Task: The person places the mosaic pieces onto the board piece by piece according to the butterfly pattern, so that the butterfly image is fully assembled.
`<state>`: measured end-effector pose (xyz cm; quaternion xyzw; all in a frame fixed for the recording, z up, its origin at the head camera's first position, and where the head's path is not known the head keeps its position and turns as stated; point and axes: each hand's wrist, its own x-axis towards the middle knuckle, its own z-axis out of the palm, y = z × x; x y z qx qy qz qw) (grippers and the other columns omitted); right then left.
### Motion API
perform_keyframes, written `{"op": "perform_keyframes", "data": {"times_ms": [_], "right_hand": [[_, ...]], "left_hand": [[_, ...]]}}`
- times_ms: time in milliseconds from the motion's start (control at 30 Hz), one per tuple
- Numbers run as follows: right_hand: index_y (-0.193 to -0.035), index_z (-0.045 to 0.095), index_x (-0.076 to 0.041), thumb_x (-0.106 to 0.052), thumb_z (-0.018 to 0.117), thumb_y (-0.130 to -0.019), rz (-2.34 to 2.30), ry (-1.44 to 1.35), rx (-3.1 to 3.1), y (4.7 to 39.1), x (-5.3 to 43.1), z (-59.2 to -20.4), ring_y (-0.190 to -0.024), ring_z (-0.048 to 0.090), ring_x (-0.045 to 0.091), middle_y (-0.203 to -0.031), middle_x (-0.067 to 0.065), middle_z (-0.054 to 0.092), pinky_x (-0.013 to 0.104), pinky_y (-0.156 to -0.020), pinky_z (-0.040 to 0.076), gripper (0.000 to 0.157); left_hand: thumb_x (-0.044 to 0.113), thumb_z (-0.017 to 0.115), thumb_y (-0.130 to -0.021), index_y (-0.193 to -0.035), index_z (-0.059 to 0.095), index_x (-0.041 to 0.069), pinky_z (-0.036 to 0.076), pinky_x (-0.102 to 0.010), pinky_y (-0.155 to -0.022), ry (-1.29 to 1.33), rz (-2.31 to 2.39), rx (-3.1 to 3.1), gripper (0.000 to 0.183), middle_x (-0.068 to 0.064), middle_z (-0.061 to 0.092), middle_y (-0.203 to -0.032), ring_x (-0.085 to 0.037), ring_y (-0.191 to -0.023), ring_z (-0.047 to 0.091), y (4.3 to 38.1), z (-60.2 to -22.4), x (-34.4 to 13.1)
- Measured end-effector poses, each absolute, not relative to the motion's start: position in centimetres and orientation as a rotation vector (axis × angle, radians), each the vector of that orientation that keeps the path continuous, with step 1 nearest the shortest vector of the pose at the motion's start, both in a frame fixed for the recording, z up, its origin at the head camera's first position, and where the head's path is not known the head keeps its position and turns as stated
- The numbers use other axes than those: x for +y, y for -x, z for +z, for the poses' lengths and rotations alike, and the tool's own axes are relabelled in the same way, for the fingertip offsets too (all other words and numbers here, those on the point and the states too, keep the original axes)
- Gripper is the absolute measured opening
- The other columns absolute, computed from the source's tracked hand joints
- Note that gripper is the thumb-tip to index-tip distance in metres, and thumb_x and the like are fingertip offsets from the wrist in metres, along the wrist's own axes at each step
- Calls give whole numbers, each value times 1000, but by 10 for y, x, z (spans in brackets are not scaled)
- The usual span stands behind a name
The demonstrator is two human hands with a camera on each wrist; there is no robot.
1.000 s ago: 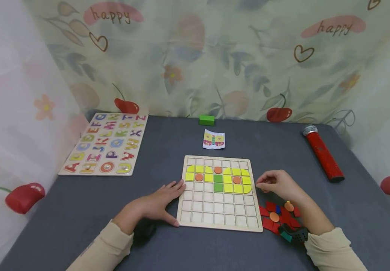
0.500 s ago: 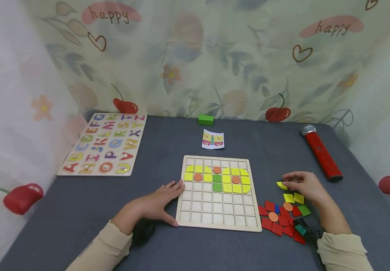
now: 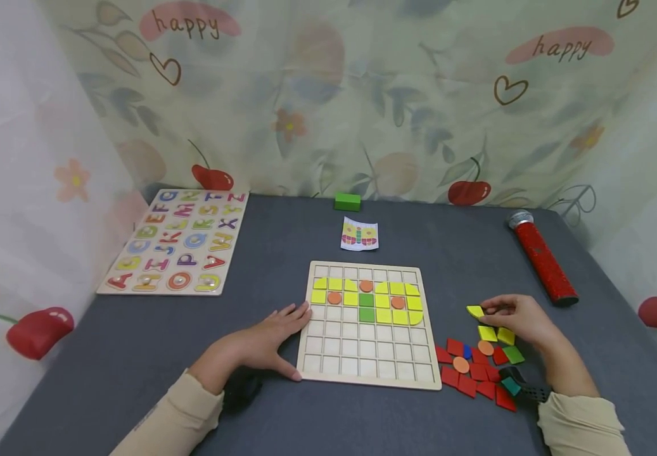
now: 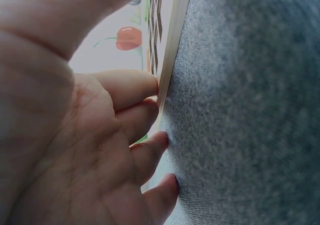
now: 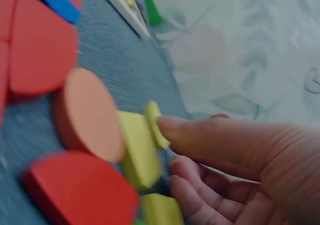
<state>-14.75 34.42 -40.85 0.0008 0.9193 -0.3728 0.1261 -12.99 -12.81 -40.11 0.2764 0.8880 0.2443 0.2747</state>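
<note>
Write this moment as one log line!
left hand: touches wooden grid board | right hand: pinches rounded yellow tile | butterfly card: beyond board

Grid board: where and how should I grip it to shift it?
Probably the grid board's left rim, fingertips coming low from the left: the board lies flat, so an edge is the likeliest hold. The left hand touches that rim; loose red pieces lie by the near right corner.
</note>
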Motion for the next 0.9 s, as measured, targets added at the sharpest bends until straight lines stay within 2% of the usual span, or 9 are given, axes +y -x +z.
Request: {"op": "perform_keyframes", "data": {"times_ms": [233, 467, 800, 900], "right_hand": [[-109, 61, 7, -24, 72, -81, -1043, 95, 2583, 136, 360, -402, -70, 54, 8, -82, 2, 61, 22, -63, 50, 43], [-108, 61, 9, -19, 72, -81, -1040, 279, 2493, 137, 365, -402, -62, 48, 5, -74, -1, 52, 21, -57, 44, 41], [-103, 60, 7, -17, 72, -80, -1014, 319, 2527, 138, 361, -402, -61, 46, 5, -75, 1, 51, 20, -56, 44, 35], [-101, 59, 6, -18, 70, -82, -1039, 282, 2504, 138, 360, -401, -64, 50, 6, -77, 4, 55, 22, -58, 47, 32]], "left_hand": [[41, 78, -72, -150, 16, 12, 5, -48, -117, -748, 661, 2379, 104, -2, 6, -158, -26, -146, 1, 130, -400, -128], [41, 78, -72, -150, 16, 12, 5, -48, -117, -746, 666, 2382, 104, -2, 7, -158, -27, -146, 1, 130, -399, -128], [41, 79, -71, -150, 15, 13, 4, -47, -117, -739, 649, 2392, 105, 0, 7, -158, -25, -146, 1, 131, -401, -128], [41, 79, -71, -150, 15, 14, 4, -47, -118, -738, 645, 2393, 105, 0, 7, -158, -25, -146, 1, 131, -401, -128]]}}
